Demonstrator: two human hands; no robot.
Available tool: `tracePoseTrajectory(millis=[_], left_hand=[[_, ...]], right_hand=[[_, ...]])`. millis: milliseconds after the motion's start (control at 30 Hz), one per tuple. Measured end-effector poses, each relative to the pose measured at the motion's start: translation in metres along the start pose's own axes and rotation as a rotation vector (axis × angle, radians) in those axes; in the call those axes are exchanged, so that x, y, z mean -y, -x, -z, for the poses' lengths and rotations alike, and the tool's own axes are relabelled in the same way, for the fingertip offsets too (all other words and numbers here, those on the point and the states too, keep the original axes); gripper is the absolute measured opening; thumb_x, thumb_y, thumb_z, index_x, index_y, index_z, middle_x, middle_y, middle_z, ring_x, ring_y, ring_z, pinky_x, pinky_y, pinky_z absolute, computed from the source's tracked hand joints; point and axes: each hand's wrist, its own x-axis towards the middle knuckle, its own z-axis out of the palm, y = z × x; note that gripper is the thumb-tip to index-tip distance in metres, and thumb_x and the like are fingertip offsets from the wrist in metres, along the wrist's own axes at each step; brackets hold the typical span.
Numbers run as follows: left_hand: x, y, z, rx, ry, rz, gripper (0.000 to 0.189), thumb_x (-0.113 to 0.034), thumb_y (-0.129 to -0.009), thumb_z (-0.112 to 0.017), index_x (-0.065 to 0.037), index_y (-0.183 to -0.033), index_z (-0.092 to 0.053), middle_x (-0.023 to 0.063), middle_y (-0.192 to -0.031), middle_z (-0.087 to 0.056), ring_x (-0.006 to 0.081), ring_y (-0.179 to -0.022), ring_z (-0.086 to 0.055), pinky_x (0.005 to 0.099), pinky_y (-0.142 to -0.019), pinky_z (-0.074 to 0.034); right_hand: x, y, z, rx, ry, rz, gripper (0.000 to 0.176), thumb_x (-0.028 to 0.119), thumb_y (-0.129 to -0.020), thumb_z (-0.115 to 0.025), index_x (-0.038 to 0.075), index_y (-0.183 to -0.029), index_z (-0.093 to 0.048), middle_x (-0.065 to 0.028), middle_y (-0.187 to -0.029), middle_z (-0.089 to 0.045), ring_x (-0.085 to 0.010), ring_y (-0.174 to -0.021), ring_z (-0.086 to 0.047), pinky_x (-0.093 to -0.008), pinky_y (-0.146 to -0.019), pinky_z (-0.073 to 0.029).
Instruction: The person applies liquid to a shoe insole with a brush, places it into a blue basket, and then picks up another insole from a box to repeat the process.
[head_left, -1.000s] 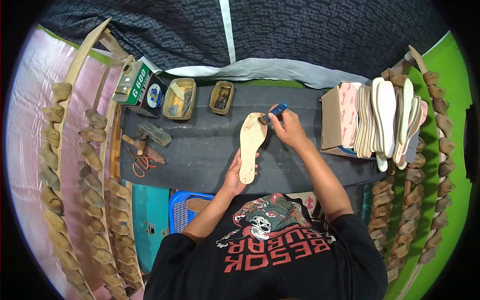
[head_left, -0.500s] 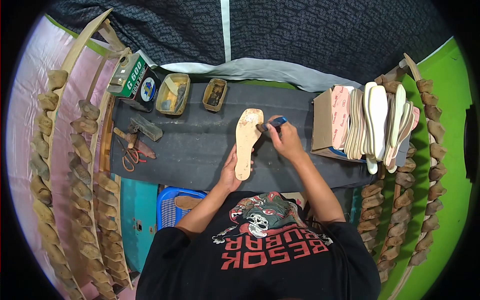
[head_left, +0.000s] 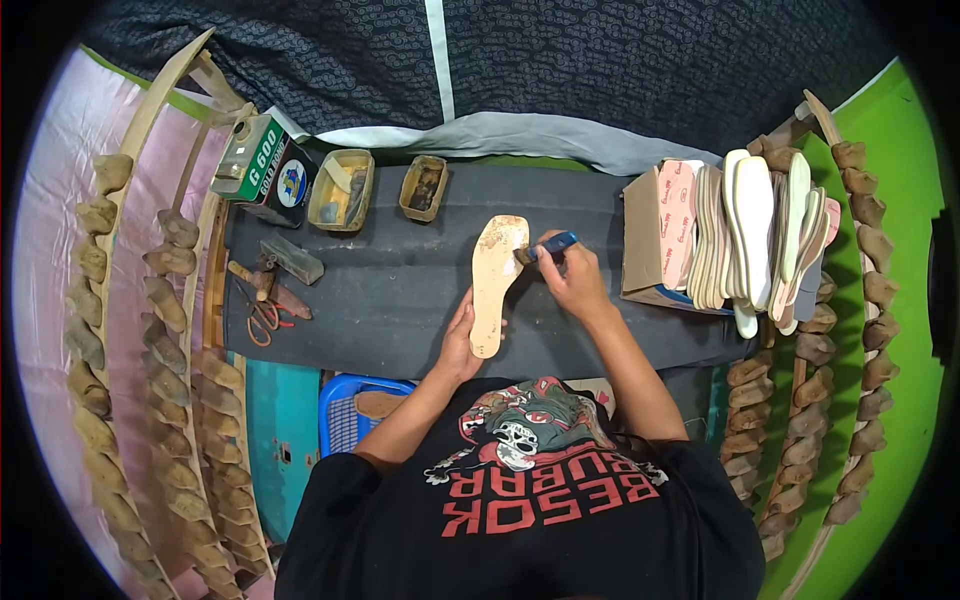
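A pale tan insole (head_left: 489, 284) is held up over the dark work table, its wide end pointing away from me. My left hand (head_left: 463, 338) is closed round its narrow end from below, fingertips showing at the right edge. My right hand (head_left: 577, 280) grips a brush with a blue handle (head_left: 558, 243). The bristles touch the right side of the wide end, where a whitish wet-looking patch shows. Brown stains mark the rest of that end.
A dark mat (head_left: 400, 290) covers the table. At the back left stand a glue can (head_left: 268, 170) and two tubs (head_left: 341, 190). Scissors (head_left: 265, 322) and a hammer (head_left: 252, 280) lie at left. A box of insoles (head_left: 645, 235) stands right. Racks of shoe lasts (head_left: 870, 290) flank both sides.
The whitish patch on the wide end has grown beneath the brush. The brush has shifted slightly along the insole's right edge. My left hand keeps its hold.
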Motion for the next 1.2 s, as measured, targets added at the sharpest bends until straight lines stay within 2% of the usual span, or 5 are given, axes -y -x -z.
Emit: tracePoseTrajectory(millis=[200,333,733,900,1200], left_hand=[[0.000,0.001,-0.006,0.013,0.023,-0.015,0.068,-0.046,-0.109,-0.050,-0.017,-0.166,-0.027,0.0084,-0.144,-0.059,0.0246,-0.107,-0.069,0.0396,-0.085,-0.062],[0.001,0.003,-0.006,-0.013,0.009,-0.014,0.069,-0.048,-0.109,-0.050,-0.017,-0.166,-0.027,0.0077,-0.143,-0.059,0.0238,-0.106,-0.069,0.0390,-0.083,-0.062],[0.004,0.009,-0.009,-0.071,-0.002,0.048,0.062,-0.046,-0.112,-0.044,-0.017,-0.164,-0.031,0.0062,-0.136,-0.062,0.0221,-0.101,-0.068,0.0383,-0.080,-0.061],[0.006,0.012,-0.005,-0.082,0.002,0.075,0.057,-0.045,-0.109,-0.045,-0.020,-0.159,-0.038,0.0030,-0.131,-0.063,0.0206,-0.098,-0.068,0.0421,-0.080,-0.059],[0.009,0.011,-0.007,-0.053,-0.003,0.102,0.061,-0.044,-0.108,-0.046,-0.019,-0.163,-0.034,0.0041,-0.132,-0.063,0.0210,-0.100,-0.069,0.0417,-0.081,-0.060]], right_hand=[[0.006,0.014,-0.007,0.054,-0.052,0.151,0.012,0.008,-0.097,-0.069,-0.001,-0.103,-0.066,-0.0144,-0.090,-0.070,-0.0282,-0.072,-0.068,-0.0381,-0.065,-0.053],[0.008,0.023,-0.009,0.111,-0.085,0.026,0.012,0.008,-0.095,-0.070,0.000,-0.102,-0.066,-0.0152,-0.087,-0.070,-0.0291,-0.070,-0.068,-0.0394,-0.063,-0.052],[0.002,0.014,0.007,-0.054,0.008,0.040,0.013,0.006,-0.097,-0.070,-0.001,-0.106,-0.065,-0.0146,-0.094,-0.071,-0.0238,-0.071,-0.068,-0.0350,-0.064,-0.053],[0.004,0.032,-0.001,0.026,0.012,0.141,0.015,0.005,-0.096,-0.070,-0.002,-0.107,-0.063,-0.0156,-0.096,-0.071,-0.0283,-0.076,-0.070,-0.0371,-0.067,-0.055],[-0.002,0.013,0.008,0.005,0.023,0.052,0.016,0.007,-0.097,-0.069,0.000,-0.109,-0.063,-0.0175,-0.097,-0.071,-0.0324,-0.079,-0.070,-0.0395,-0.070,-0.055]])
